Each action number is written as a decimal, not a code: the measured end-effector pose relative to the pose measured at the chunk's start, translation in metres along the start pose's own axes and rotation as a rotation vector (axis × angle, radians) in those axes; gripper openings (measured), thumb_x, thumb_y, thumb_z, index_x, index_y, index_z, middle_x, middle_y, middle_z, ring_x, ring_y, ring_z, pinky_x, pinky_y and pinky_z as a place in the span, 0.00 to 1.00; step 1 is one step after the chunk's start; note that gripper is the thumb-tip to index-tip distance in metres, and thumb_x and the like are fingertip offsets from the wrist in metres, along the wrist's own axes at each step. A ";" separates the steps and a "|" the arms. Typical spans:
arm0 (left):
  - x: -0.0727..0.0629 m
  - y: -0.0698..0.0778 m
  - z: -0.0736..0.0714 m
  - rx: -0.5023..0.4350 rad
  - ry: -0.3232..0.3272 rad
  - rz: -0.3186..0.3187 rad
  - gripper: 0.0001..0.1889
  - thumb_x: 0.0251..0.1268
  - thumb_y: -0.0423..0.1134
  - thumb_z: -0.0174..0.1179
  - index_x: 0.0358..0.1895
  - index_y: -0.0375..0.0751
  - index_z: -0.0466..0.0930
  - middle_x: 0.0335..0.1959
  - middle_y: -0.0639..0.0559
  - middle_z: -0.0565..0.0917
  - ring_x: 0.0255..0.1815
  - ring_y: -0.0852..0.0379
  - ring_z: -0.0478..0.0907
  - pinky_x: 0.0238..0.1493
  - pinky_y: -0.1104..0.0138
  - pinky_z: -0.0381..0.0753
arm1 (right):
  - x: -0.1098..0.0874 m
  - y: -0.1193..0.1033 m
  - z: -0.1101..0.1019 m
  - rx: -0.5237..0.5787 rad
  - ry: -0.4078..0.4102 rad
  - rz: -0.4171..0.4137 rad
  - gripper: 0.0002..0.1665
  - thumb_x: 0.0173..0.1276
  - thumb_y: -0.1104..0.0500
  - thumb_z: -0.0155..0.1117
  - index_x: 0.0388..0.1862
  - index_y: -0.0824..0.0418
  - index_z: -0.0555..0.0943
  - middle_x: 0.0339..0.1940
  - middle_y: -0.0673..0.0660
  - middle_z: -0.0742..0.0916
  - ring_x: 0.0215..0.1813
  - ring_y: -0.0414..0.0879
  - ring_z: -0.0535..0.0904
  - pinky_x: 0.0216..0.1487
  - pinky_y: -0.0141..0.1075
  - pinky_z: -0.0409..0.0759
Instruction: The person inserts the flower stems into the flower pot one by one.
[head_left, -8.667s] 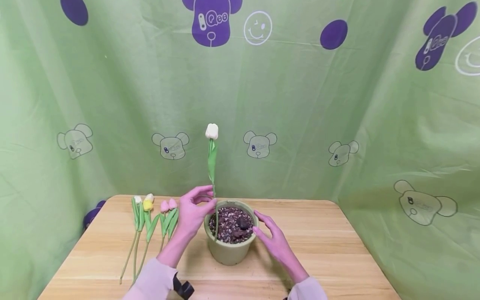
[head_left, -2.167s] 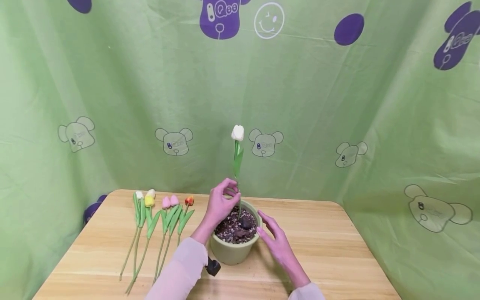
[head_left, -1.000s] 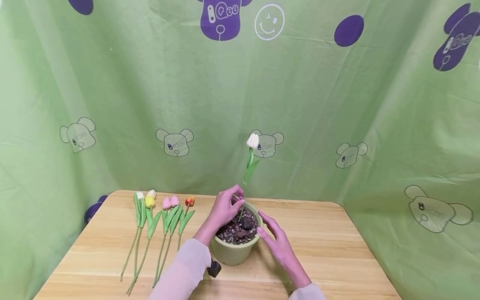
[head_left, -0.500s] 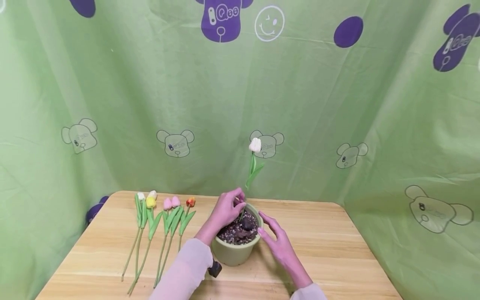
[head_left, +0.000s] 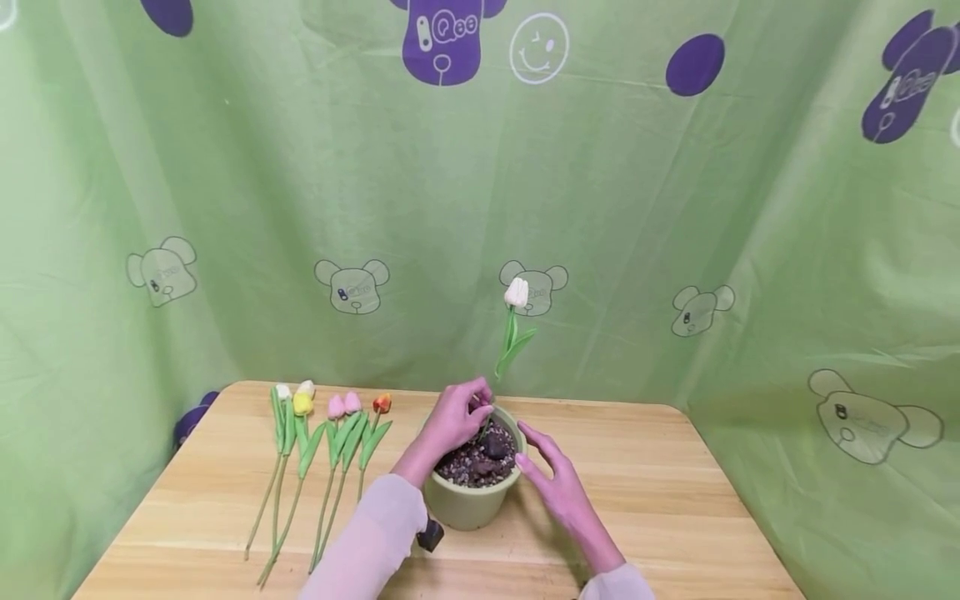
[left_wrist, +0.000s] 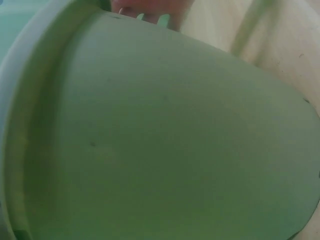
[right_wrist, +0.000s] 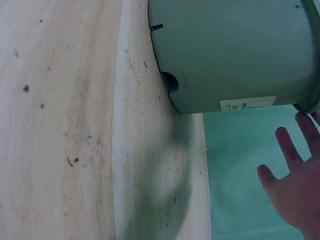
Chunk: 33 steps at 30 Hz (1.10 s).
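A white tulip [head_left: 516, 293] leans slightly right above the green flower pot [head_left: 465, 507]. My left hand [head_left: 452, 421] pinches its stem low down with thumb and fingers, just over the rim. The stem runs down to the dark, pebbly soil [head_left: 468, 467], near a black lump [head_left: 495, 446]; its end is hidden from view. My right hand [head_left: 555, 479] rests against the pot's right rim with thumb and fingers spread. In the right wrist view, fingers of that hand [right_wrist: 297, 185] reach out loosely by the rim. The left wrist view is mostly filled by the pot wall [left_wrist: 165, 125].
Several more tulips lie on the wooden table [head_left: 637, 492] left of the pot: white ones [head_left: 282, 392], a yellow one [head_left: 302, 404], pink ones [head_left: 343, 406] and a red-orange one [head_left: 382, 403]. Green printed curtain [head_left: 420, 192] surrounds the table. Dark specks [right_wrist: 75, 160] dot the tabletop.
The white tulip has moved right from the pot's left side, then sunk lower and tilted right, its stem now at the soil. My left hand followed, gripping it; the right stays at the rim.
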<state>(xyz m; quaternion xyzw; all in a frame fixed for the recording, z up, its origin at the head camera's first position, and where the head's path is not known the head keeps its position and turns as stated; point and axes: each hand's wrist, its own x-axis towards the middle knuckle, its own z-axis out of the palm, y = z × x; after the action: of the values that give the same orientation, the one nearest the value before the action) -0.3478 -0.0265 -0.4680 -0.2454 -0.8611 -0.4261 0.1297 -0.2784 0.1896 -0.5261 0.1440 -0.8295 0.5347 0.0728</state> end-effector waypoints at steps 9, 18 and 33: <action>0.002 0.002 -0.002 -0.017 -0.007 -0.015 0.04 0.69 0.33 0.66 0.44 0.41 0.83 0.41 0.48 0.89 0.42 0.53 0.87 0.49 0.65 0.89 | 0.003 0.001 -0.002 -0.004 0.001 -0.007 0.32 0.78 0.51 0.62 0.79 0.45 0.68 0.78 0.55 0.74 0.79 0.62 0.66 0.76 0.77 0.53; 0.000 0.000 0.000 -0.018 -0.001 -0.059 0.09 0.69 0.35 0.68 0.48 0.36 0.84 0.39 0.49 0.89 0.39 0.56 0.86 0.47 0.69 0.88 | 0.000 0.005 0.001 0.011 -0.002 0.002 0.32 0.78 0.50 0.61 0.79 0.46 0.68 0.78 0.56 0.74 0.79 0.62 0.67 0.76 0.76 0.52; 0.001 -0.001 0.001 -0.015 0.025 -0.089 0.10 0.68 0.35 0.69 0.50 0.39 0.86 0.38 0.49 0.90 0.37 0.57 0.87 0.45 0.68 0.89 | 0.002 0.005 0.003 0.024 0.010 -0.018 0.32 0.79 0.52 0.61 0.79 0.47 0.69 0.77 0.58 0.75 0.78 0.64 0.67 0.77 0.74 0.54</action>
<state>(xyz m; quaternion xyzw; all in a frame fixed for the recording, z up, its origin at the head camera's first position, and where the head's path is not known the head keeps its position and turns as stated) -0.3495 -0.0258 -0.4690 -0.2025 -0.8663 -0.4407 0.1193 -0.2813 0.1882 -0.5309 0.1497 -0.8214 0.5445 0.0799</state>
